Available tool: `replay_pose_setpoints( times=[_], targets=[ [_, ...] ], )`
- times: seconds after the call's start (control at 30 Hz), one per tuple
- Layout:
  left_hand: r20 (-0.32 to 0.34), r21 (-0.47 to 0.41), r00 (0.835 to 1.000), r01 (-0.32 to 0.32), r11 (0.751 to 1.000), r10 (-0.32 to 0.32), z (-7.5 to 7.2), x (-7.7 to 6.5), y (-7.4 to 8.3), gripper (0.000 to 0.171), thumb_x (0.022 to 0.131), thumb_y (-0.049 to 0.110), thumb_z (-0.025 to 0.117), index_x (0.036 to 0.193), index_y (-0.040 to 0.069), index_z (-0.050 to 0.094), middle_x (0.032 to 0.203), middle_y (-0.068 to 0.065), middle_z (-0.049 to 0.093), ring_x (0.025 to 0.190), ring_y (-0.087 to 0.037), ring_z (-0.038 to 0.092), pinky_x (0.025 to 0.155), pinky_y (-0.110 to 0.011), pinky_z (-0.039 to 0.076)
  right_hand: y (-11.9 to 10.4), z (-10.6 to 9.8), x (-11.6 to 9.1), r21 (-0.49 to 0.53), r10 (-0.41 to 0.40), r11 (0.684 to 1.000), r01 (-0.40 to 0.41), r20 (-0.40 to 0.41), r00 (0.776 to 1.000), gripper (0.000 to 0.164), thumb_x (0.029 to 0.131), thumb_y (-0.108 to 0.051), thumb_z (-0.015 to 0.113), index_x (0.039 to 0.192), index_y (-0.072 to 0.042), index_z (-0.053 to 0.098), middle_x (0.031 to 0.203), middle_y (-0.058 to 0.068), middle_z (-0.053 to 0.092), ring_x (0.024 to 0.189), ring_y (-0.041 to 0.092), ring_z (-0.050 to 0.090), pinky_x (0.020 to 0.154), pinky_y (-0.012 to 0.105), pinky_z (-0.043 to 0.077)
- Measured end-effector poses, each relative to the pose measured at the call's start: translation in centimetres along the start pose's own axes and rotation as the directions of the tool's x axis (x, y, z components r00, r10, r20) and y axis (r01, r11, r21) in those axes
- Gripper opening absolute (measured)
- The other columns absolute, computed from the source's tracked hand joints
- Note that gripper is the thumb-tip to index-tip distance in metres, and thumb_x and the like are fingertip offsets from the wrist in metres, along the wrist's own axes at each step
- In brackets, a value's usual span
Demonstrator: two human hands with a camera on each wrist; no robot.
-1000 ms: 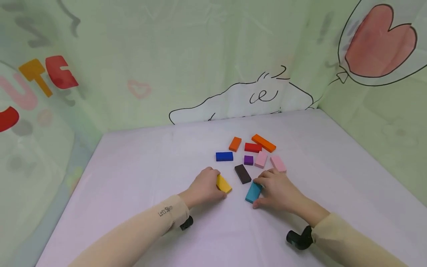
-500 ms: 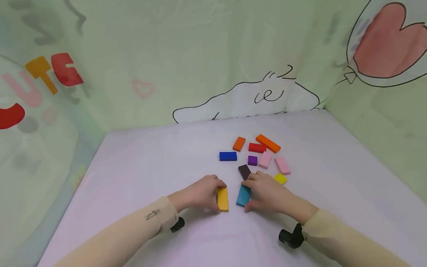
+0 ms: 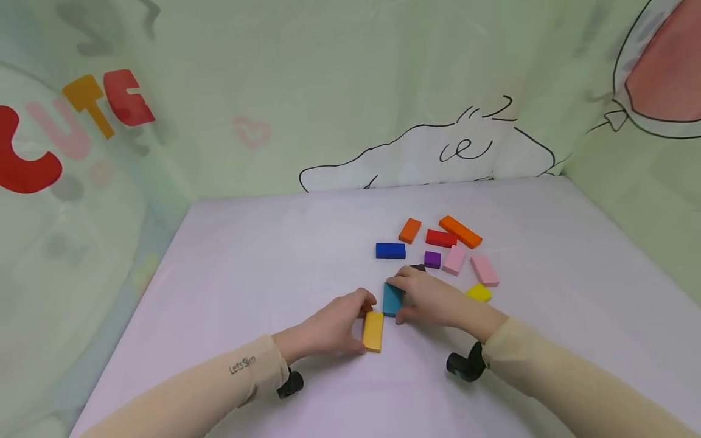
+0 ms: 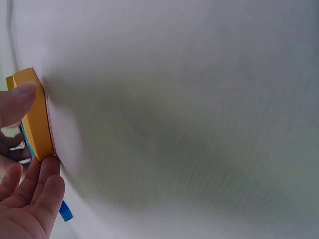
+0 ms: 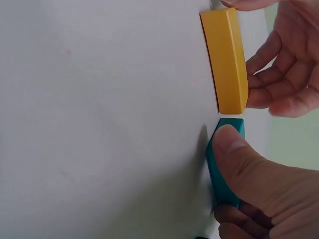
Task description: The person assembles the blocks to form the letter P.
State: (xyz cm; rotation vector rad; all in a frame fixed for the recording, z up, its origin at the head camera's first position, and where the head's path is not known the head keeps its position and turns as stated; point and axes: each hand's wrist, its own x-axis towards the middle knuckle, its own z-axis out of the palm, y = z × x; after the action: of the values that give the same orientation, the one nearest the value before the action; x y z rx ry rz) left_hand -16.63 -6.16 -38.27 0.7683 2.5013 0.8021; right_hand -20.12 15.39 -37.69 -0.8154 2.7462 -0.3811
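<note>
On pale tabletop [image 3: 263, 255], yellow-orange blk [image 3: 373, 332] lies btwn thumb & fingertips of L hand [image 3: 341, 323]; teal blk [image 3: 391, 299], set a bit farther fwd, lies btwn thumb & fingertips of R hand [image 3: 432, 298]. R-wrist view: slim gap btwn blks, end to end. Fingers parted just enough to span each blk: L pinches yellow-orange one by its ends, R grips teal same way. Both hands low, backs up, L from left, R from right; dk brown blk [image 3: 418, 267] partly hidden behind R.
</note>
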Motion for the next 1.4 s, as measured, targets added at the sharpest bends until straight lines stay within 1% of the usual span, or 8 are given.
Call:
replay_pose_setpoints(
  times=[0.27,0.47,0.63,0.73,0.87,1.07,1.2,1.4],
  targets=[
    [-0.053,-0.046,0.999,0.010,0.999,-0.012,0.4,-0.1,-0.3,0.067,0.079,0.006,0.087,0.132,0.004,0.047,0.127,-0.011,0.062,0.118,-0.022,0.063,0.105,-0.029,0.053,-0.1,-0.1,1.6,0.062,-0.025,0.998,0.024,0.013,1.000,0.065,0.081,-0.024,0.087,0.136,0.002,0.063,0.124,0.018,0.063,0.110,0.028,0.064,0.095,0.039,0.060],
    [-0.074,-0.071,0.997,0.022,0.997,-0.027,0.4,-0.2,-0.4,0.065,0.079,0.006,0.087,0.130,0.003,0.047,0.127,-0.012,0.061,0.118,-0.023,0.063,0.105,-0.029,0.053,-0.1,-0.1,2.3,0.112,-0.049,0.993,0.047,0.013,0.999,0.064,0.082,-0.021,0.087,0.136,0.004,0.062,0.123,0.017,0.064,0.109,0.027,0.064,0.096,0.039,0.060],
    [-0.094,-0.067,0.995,0.014,0.998,-0.021,0.6,-0.3,-0.3,0.065,0.078,0.005,0.088,0.129,0.001,0.047,0.125,-0.013,0.060,0.117,-0.024,0.063,0.104,-0.030,0.053,0.1,-0.2,2.1,0.157,-0.053,0.986,0.051,0.008,0.999,0.062,0.083,-0.020,0.086,0.136,0.003,0.063,0.122,0.017,0.064,0.108,0.026,0.065,0.095,0.038,0.060],
    [-0.105,-0.073,0.994,0.025,0.997,-0.032,0.7,-0.3,-0.2,0.066,0.078,0.006,0.088,0.129,0.002,0.047,0.125,-0.013,0.061,0.117,-0.024,0.063,0.104,-0.030,0.053,0.2,-0.1,2.0,0.165,-0.057,0.985,0.056,-0.003,0.998,0.061,0.083,-0.019,0.085,0.135,0.002,0.063,0.123,0.016,0.066,0.107,0.026,0.065,0.094,0.038,0.060],
    [-0.118,-0.089,0.991,0.046,0.995,-0.057,0.9,-0.3,-0.1,0.067,0.078,0.006,0.088,0.131,0.003,0.047,0.126,-0.011,0.061,0.118,-0.023,0.063,0.104,-0.030,0.054,0.5,0.0,1.9,0.183,-0.077,0.980,0.077,-0.010,0.997,0.060,0.085,-0.018,0.084,0.137,0.001,0.062,0.126,0.016,0.067,0.110,0.027,0.066,0.098,0.041,0.059],
    [-0.159,-0.113,0.984,0.058,0.992,-0.076,1.2,-0.5,0.0,0.070,0.075,0.005,0.090,0.131,0.002,0.047,0.123,-0.011,0.063,0.114,-0.024,0.065,0.102,-0.031,0.055,0.8,0.1,1.8,0.241,-0.085,0.967,0.085,-0.008,0.996,0.062,0.087,-0.017,0.082,0.141,0.001,0.057,0.136,0.017,0.065,0.118,0.031,0.066,0.104,0.047,0.055],
    [-0.178,-0.133,0.980,0.070,0.989,-0.093,1.3,-0.6,0.1,0.071,0.075,0.005,0.090,0.132,0.002,0.047,0.122,-0.012,0.065,0.113,-0.025,0.066,0.101,-0.033,0.056,0.8,0.3,1.7,0.267,-0.078,0.960,0.083,-0.030,0.997,0.062,0.087,-0.015,0.081,0.141,0.001,0.057,0.135,0.017,0.066,0.117,0.032,0.067,0.103,0.047,0.055],
    [-0.186,-0.146,0.976,0.083,0.986,-0.110,1.4,-0.7,0.3,0.071,0.074,0.005,0.091,0.131,0.002,0.048,0.122,-0.012,0.066,0.112,-0.025,0.067,0.100,-0.033,0.057,0.7,0.8,1.7,0.269,-0.066,0.960,0.081,-0.063,0.996,0.060,0.087,-0.017,0.082,0.140,0.000,0.058,0.133,0.017,0.066,0.114,0.030,0.067,0.100,0.044,0.058]
  ],
)
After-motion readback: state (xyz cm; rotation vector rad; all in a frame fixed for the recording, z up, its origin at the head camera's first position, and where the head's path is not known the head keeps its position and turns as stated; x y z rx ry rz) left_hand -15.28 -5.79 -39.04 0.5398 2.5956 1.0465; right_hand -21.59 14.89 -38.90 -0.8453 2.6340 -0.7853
